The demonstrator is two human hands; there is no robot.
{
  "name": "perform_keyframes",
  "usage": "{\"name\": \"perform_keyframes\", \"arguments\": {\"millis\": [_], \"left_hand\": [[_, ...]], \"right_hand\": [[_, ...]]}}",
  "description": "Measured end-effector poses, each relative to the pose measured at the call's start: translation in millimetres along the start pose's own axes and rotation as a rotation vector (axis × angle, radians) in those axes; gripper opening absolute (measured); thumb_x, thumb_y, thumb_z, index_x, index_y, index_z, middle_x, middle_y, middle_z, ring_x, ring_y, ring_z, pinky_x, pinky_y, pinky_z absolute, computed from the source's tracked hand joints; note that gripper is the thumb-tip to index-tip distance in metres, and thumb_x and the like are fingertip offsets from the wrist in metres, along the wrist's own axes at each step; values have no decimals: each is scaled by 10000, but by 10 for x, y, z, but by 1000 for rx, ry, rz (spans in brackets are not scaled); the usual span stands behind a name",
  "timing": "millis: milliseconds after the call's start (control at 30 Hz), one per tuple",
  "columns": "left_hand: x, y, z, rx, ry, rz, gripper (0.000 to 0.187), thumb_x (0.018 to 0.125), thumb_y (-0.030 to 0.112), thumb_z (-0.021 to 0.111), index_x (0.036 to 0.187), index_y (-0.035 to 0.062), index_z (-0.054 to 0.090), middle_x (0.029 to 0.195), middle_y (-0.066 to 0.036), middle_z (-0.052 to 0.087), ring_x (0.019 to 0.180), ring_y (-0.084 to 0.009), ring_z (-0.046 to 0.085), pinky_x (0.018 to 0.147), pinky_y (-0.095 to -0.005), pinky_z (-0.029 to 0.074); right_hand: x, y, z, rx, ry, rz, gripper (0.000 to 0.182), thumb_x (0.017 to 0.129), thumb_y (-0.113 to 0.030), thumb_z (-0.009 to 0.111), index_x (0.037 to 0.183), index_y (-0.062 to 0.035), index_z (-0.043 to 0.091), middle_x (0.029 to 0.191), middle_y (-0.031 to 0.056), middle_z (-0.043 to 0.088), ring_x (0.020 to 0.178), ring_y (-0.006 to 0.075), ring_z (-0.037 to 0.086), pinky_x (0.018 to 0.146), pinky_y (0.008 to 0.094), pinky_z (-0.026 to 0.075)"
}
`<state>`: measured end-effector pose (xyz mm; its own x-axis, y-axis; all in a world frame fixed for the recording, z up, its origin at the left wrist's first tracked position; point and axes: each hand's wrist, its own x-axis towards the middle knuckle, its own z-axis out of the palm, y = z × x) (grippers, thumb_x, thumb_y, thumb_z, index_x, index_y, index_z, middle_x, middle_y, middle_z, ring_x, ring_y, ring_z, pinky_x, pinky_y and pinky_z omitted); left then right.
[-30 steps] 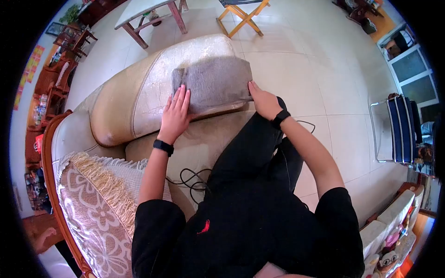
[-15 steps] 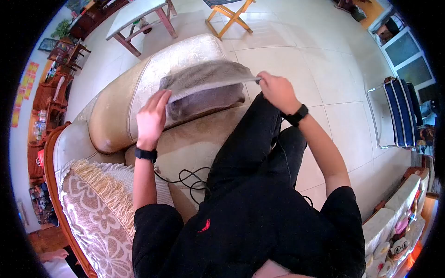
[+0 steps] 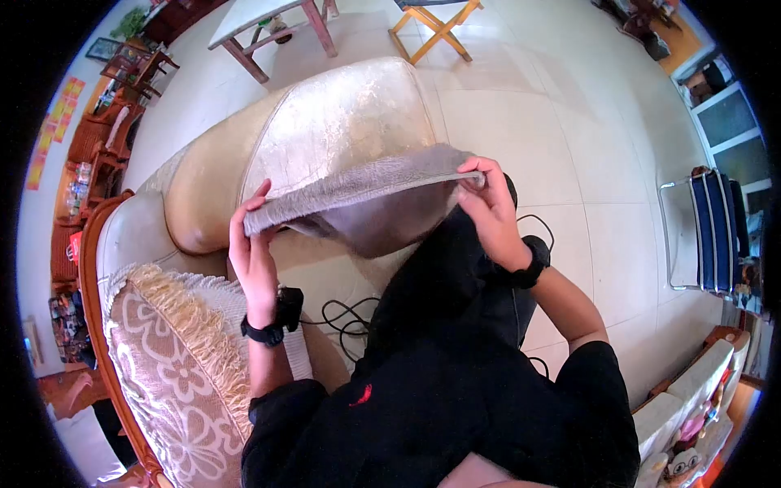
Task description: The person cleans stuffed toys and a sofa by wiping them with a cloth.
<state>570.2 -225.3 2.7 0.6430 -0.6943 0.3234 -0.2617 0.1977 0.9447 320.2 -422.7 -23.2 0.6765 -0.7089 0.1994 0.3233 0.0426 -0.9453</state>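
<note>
Head view: both hands hold 1 grey towel [image 3: 370,203] up off the sofa arm [image 3: 325,130]. The left hand [image 3: 254,252], at about 9 o'clock from the towel's middle, pinches its left corner between thumb and fingers. The right hand [image 3: 492,213], at 3 o'clock, has its fingers pressed together on the right corner. The towel's top edge stretches between the 2 hands and the rest hangs in a fold beneath it, over the person's black trouser leg [image 3: 443,268]. Each wrist wears a black band. A black cable [image 3: 346,317] lies coiled on the seat at 6 o'clock from the towel. A fringed cushion [image 3: 175,366] rests at 8 o'clock, just beside the left forearm. A folding stool [image 3: 435,28] stands on the tiled floor at 12 o'clock.
</note>
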Motion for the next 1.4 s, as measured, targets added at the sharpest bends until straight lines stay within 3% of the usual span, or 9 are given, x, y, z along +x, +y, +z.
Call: {"name": "perform_keyframes", "arguments": {"millis": [33,167,267,333,433,600,767,1067,1400], "left_hand": [[-31,-18,-2,70,6,111,356,925,-64,304,1229,24,465,1411,-216,414,1317,-317,400,1067,-396,349],[226,7,155,256,201,402,439,854,-90,333,1258,17,466,1469,-221,332,1369,-318,321,1116,-429,254],[645,-273,268,661,78,391,509,813,-41,459,1295,108,532,1525,-251,166,1421,-379,171,1136,-451,199],[956,-801,400,974,-113,431,417,888,201,560,1304,180,534,1517,-219,211,1355,-407,302,1099,-498,259],[906,-1367,606,1247,-173,364,472,922,414,457,1357,232,489,1501,-90,323,1200,-314,512,1069,-542,272],[939,-1488,608,1279,-144,368,409,951,352,425,1345,274,501,1489,-52,352,1051,-313,609,1067,-522,296],[955,-1481,881,1200,-29,323,285,911,228,517,1146,146,656,1308,-4,562,988,-311,636,979,-442,434],[725,-1387,1274,1020,-62,426,127,848,128,538,906,76,638,1262,-44,589,894,-322,640,933,-466,460],[256,-1487,1497,987,-112,505,278,772,108,596,1037,49,651,1338,2,532,908,-360,621,952,-458,450]], "right_hand": [[32,-33,51,-164,-2,-130,330,885,-9,513,1204,-37,435,1180,91,468,1129,163,474,953,295,395],[473,-129,200,-476,-51,-410,583,817,-78,628,1333,-26,362,1253,162,481,1185,278,461,1022,364,348],[1055,77,301,-802,-77,-558,654,822,-207,645,1372,-29,338,1256,206,504,1203,346,452,1062,416,306],[1346,471,235,-1068,-108,-654,697,829,-300,646,1388,-33,328,1247,223,518,1205,376,447,1082,448,279],[1438,1153,95,-1505,-192,-568,662,874,-488,522,1385,-84,402,1196,207,549,1183,339,460,1094,519,230],[1432,1196,40,-1487,-289,-563,520,929,-414,473,1364,-129,450,1178,158,562,1196,297,462,1094,502,243],[1457,1252,85,-1423,-201,-710,422,938,-313,490,1303,-103,519,1072,146,614,1107,282,518,1045,486,322],[1230,1381,109,-1374,-79,-768,321,835,-128,500,1116,-3,592,1051,176,640,1086,300,566,1008,429,414],[547,1336,-35,-1693,-71,-679,306,800,-145,534,1065,-6,596,1012,180,621,1077,323,548,899,388,471]]}}
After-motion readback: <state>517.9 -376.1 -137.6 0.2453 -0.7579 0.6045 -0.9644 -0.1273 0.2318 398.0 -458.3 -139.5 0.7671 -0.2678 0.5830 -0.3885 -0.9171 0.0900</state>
